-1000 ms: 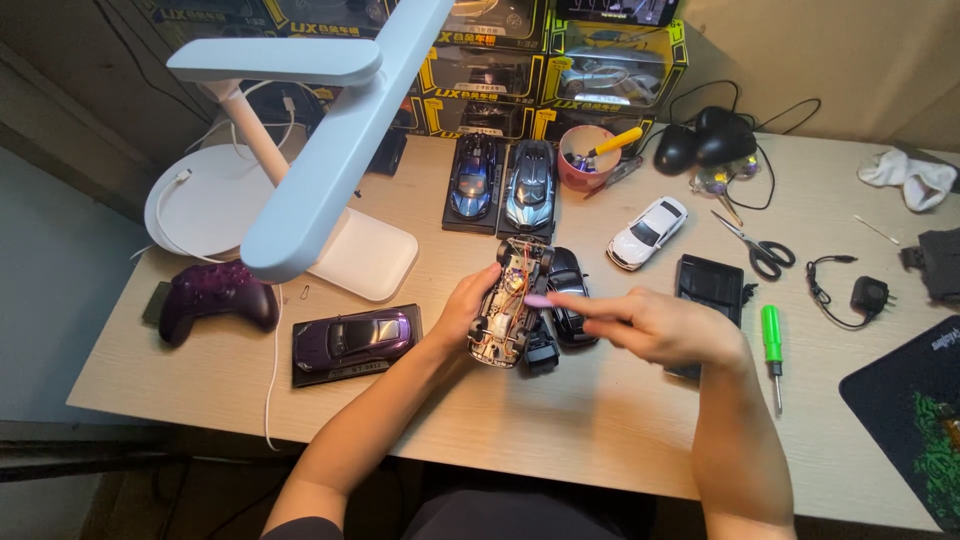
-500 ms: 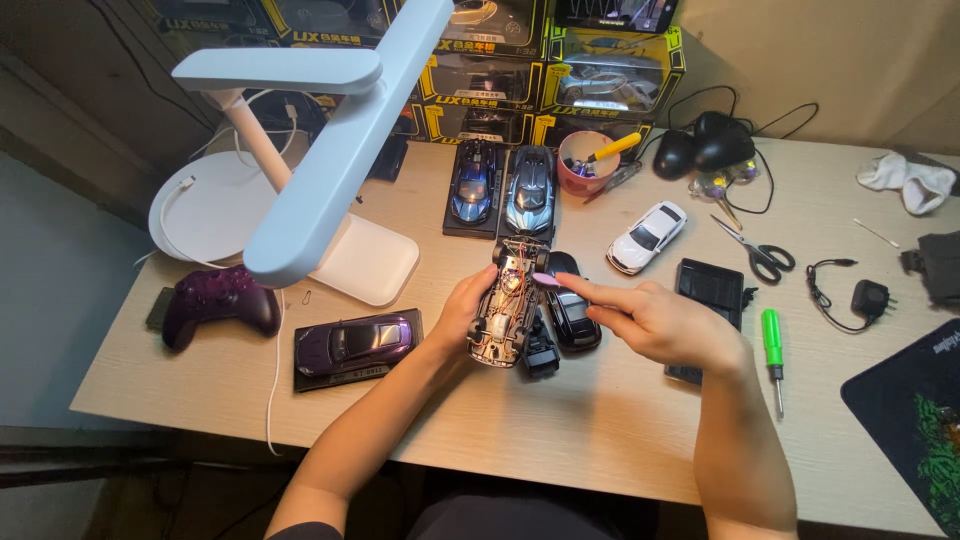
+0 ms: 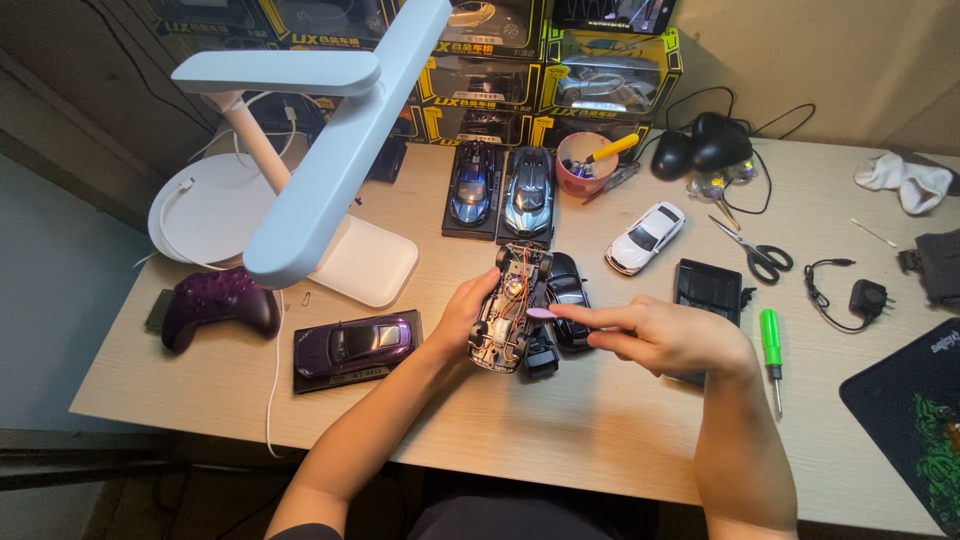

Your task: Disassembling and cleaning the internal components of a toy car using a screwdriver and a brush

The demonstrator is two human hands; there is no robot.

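Note:
My left hand point(image 3: 462, 312) grips an opened toy car chassis point(image 3: 508, 308), its wiring and inner parts facing up, tilted above the wooden desk point(image 3: 600, 440). My right hand point(image 3: 665, 338) reaches in from the right with the index finger stretched out, its tip touching the middle of the chassis. A black car body shell point(image 3: 568, 300) lies on the desk just right of the chassis, under my right fingers. A small black part point(image 3: 541, 360) sits below the chassis.
A white desk lamp point(image 3: 330, 170) overhangs the left. Nearby are a purple model car point(image 3: 352, 342), a purple gamepad point(image 3: 215, 303), two blue model cars point(image 3: 505, 190), a white model car point(image 3: 645, 238), a pink cup point(image 3: 585, 165), scissors point(image 3: 755, 250), a green screwdriver point(image 3: 771, 345) and stacked boxes point(image 3: 560, 70).
My right hand has shifted slightly, with its index finger now extended onto the chassis. The left hand keeps holding the chassis in about the same place.

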